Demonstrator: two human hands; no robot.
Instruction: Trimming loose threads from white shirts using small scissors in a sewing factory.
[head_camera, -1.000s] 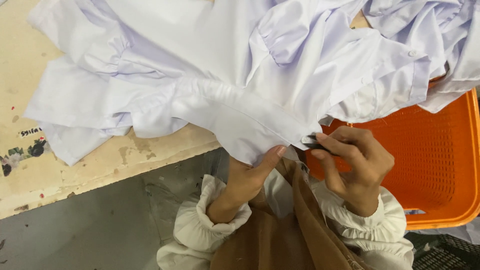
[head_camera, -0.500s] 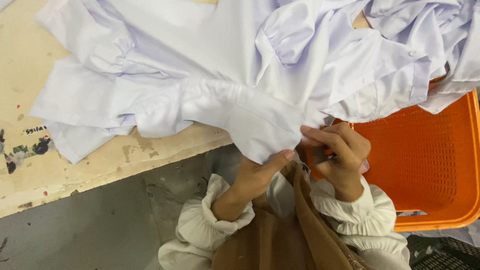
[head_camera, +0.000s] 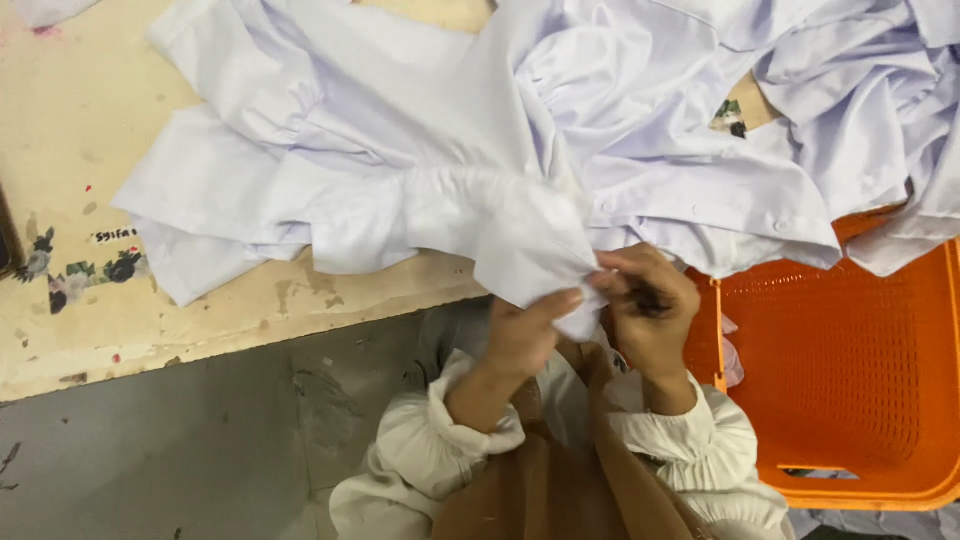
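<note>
A white garment (head_camera: 400, 190) lies spread across a worn beige table (head_camera: 80, 330), with one corner hanging over the near edge. My left hand (head_camera: 525, 335) pinches that hanging corner from below. My right hand (head_camera: 645, 305) grips the same corner just to the right, fingers curled around the fabric and a small dark object I cannot identify. Both wrists show cream gathered cuffs, above a brown apron.
More white garments (head_camera: 850, 90) are heaped at the back right, draping over an orange plastic basket (head_camera: 860, 400) that stands right of me. A grey floor (head_camera: 200, 450) shows below the table edge. Small flower prints mark the table's left side.
The view has shifted, so the garment sits further right and lower. My two hands have drawn closer together on the hanging corner, the right one curling tighter.
</note>
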